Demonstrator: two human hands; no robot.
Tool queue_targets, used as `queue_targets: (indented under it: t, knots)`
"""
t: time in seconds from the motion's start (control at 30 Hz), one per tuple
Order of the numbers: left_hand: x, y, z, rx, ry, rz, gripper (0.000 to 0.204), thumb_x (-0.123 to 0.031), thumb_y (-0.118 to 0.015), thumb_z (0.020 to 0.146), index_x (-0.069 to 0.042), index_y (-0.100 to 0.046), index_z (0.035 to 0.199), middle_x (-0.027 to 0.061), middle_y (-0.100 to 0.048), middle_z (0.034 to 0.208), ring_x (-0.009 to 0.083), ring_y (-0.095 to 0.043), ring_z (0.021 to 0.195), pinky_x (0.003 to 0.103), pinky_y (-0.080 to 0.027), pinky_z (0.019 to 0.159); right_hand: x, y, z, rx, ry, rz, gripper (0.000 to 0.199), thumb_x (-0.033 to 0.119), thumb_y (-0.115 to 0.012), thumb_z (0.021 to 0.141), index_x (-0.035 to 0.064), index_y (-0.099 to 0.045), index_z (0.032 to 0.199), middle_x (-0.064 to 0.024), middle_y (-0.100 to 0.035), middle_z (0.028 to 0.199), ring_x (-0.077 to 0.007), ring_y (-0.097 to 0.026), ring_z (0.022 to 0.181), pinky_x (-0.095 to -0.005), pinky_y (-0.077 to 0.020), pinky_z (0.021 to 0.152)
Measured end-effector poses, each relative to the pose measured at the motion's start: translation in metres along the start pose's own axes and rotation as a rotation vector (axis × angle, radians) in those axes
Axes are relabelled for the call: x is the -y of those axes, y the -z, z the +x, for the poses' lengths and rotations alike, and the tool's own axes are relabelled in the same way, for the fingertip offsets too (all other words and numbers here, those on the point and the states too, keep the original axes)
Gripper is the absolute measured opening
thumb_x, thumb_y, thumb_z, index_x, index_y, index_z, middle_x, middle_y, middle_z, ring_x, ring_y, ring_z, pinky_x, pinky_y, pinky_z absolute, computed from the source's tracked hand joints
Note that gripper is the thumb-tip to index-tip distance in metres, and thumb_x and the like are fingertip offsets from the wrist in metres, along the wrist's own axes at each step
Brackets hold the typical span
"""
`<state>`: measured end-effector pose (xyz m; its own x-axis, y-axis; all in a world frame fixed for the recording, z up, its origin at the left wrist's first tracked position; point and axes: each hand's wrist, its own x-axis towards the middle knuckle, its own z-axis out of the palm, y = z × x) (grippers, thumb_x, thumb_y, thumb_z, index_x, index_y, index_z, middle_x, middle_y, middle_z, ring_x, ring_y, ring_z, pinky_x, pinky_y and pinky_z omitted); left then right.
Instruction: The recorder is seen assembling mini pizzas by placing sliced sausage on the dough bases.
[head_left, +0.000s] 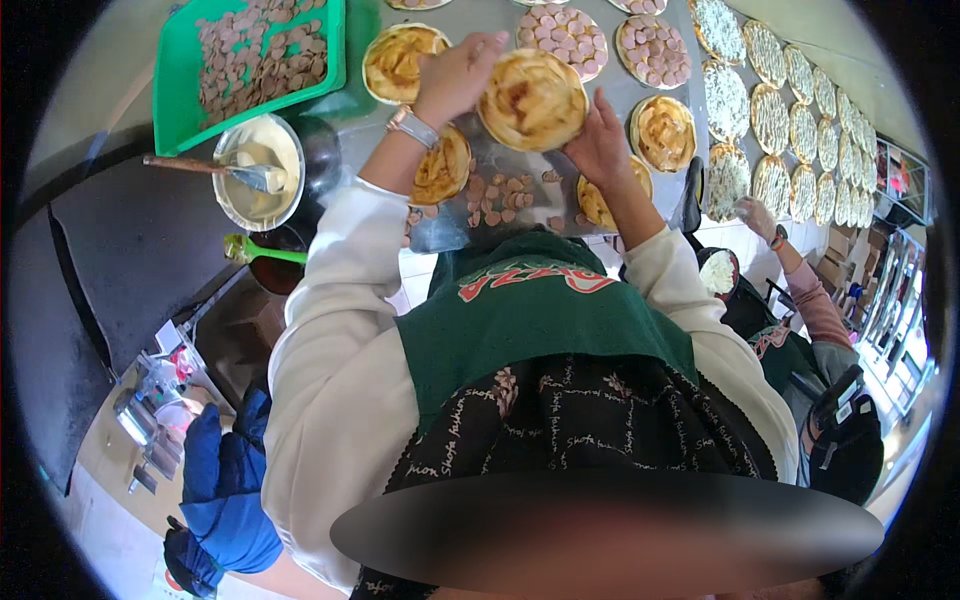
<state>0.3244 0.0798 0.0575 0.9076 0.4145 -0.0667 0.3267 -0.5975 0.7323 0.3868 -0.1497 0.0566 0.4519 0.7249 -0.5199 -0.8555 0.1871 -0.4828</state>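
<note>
Between my two hands a round pizza base (533,98) with brown-orange sauce on it is lifted above the metal table (370,150). My left hand (460,78) grips its left edge, and my right hand (603,142) holds its lower right edge. More sauced bases lie around it: one sauced base (404,62) at the upper left, another sauced base (664,134) at the right, and two partly hidden near my wrists. Behind it are pizzas topped with sausage slices (563,42). Loose sausage slices (500,198) lie scattered on the table's near part.
A green tray (336,50) of sausage slices stands at the far left. Below it is a white bowl (296,150) of creamy sauce with a wooden-handled brush (190,163). Rows of topped pizzas (770,118) extend right, where a co-worker's gloved hand (757,215) reaches in.
</note>
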Motion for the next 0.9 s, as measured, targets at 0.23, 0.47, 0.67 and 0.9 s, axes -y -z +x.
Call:
queue_targets:
  t: [0.23,0.47,0.67,0.9]
  knots:
    - [0.001,-0.029,-0.048,0.093,0.083,0.094,0.063,-0.065,-0.036,0.094,-0.015,-0.063,0.122,0.0080,-0.071,0.089,0.0275,-0.063,0.100,0.048,-0.030,0.096,-0.020,0.046,-0.001,-0.135,-0.076,-0.115,0.061,0.049,-0.037,0.101,0.0035,-0.043,0.141,-0.0137,-0.052,0.138,-0.0260,-0.052,0.125,-0.0416,-0.0373,0.108]
    - [0.008,0.012,-0.124,-0.417,-0.049,-0.107,0.032,-0.034,-0.063,0.090,-0.006,-0.067,0.105,0.0109,-0.068,0.083,0.0238,-0.063,0.084,0.036,-0.043,0.077,-0.027,0.088,-0.003,-0.284,0.171,-0.913,0.042,0.038,-0.054,0.098,0.0043,-0.063,0.121,-0.0107,-0.060,0.116,-0.0198,-0.061,0.095,-0.0342,-0.0495,0.087]
    - [0.017,0.020,-0.267,-0.592,0.213,-0.354,0.015,-0.014,-0.068,0.088,-0.001,-0.067,0.097,0.0069,-0.065,0.077,0.0122,-0.057,0.064,0.027,-0.046,0.059,-0.062,0.043,-0.022,-0.148,0.668,-1.265,0.022,0.020,-0.064,0.092,0.0049,-0.069,0.108,-0.0084,-0.066,0.095,-0.0172,-0.063,0.079,-0.0297,-0.0510,0.073]
    - [0.055,-0.029,-0.355,-0.629,0.420,-0.297,0.014,-0.005,-0.070,0.085,-0.002,-0.067,0.098,0.0044,-0.065,0.080,0.0087,-0.058,0.066,0.024,-0.047,0.056,-0.149,-0.043,-0.009,0.515,0.638,-1.525,0.019,0.007,-0.064,0.083,0.0088,-0.069,0.102,-0.0088,-0.065,0.094,-0.0252,-0.066,0.080,-0.0345,-0.0530,0.072]
